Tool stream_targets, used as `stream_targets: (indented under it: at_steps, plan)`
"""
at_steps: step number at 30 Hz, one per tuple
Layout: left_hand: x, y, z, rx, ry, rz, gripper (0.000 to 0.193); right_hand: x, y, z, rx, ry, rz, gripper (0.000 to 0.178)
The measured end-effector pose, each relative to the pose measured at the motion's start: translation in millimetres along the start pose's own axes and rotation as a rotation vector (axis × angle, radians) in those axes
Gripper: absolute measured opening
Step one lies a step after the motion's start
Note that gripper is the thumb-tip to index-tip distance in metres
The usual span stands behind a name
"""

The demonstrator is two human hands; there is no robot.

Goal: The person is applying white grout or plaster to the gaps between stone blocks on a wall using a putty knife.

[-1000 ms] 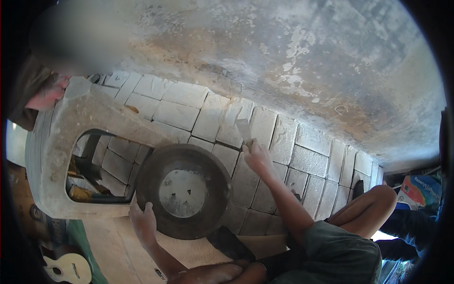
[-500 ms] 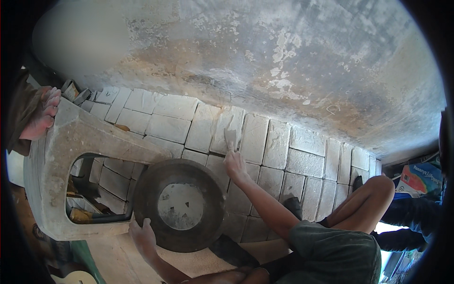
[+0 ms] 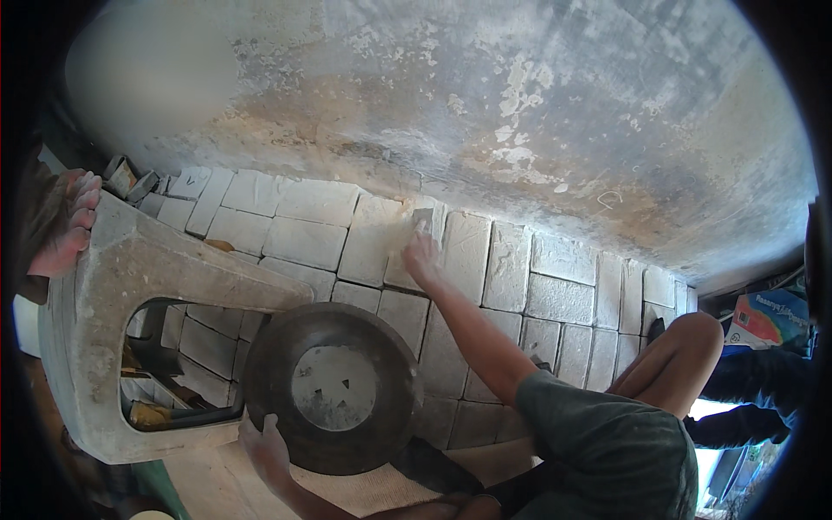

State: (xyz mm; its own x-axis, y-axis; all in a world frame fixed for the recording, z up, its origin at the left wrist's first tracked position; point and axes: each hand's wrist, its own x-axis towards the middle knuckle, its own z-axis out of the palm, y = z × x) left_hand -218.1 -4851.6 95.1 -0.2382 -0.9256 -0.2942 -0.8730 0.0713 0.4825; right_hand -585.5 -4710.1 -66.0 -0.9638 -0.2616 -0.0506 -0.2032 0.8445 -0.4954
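Note:
My right hand is closed round a putty knife, its flat blade lying against a white-coated block close to the foot of the wall. The knife's handle is hidden in my fingers. My left hand grips the near left rim of a round dark basin, thumb on the upper side of the rim. Pale grey residue covers the basin's flat bottom, with a few small dark patches showing in it. The basin tilts beside my legs.
A dusty plastic stool lies on its side at the left, a person's bare toes by its top. Rectangular blocks pave the strip along the peeling grey wall. A colourful printed carton stands at far right.
My right hand has pushed the putty knife away from me, up along the block toward the wall. The basin and my left hand have shifted slightly nearer to me in the view.

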Motion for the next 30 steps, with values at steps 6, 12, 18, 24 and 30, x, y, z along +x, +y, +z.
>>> stream_targets:
  at_steps: [6,12,18,24,30]
  plan:
    - [0,-5,-2,-0.027,-0.027,-0.006,0.051,-6,-9,9,0.101,0.081,0.086,0.056]
    - [-6,-2,-1,-0.067,-0.023,0.013,0.050,-13,7,5,0.022,-0.009,0.026,0.057]
    - [-2,-1,-2,-0.037,-0.052,-0.014,0.052,-30,9,-19,0.066,0.138,-0.109,0.062]
    - [-2,12,-5,-0.019,-0.002,0.088,0.047,-100,-22,-104,0.054,-0.004,-0.447,0.057]
    - [1,28,-10,0.066,0.022,0.166,0.037,-190,-53,-166,0.056,-0.290,-0.732,0.054]
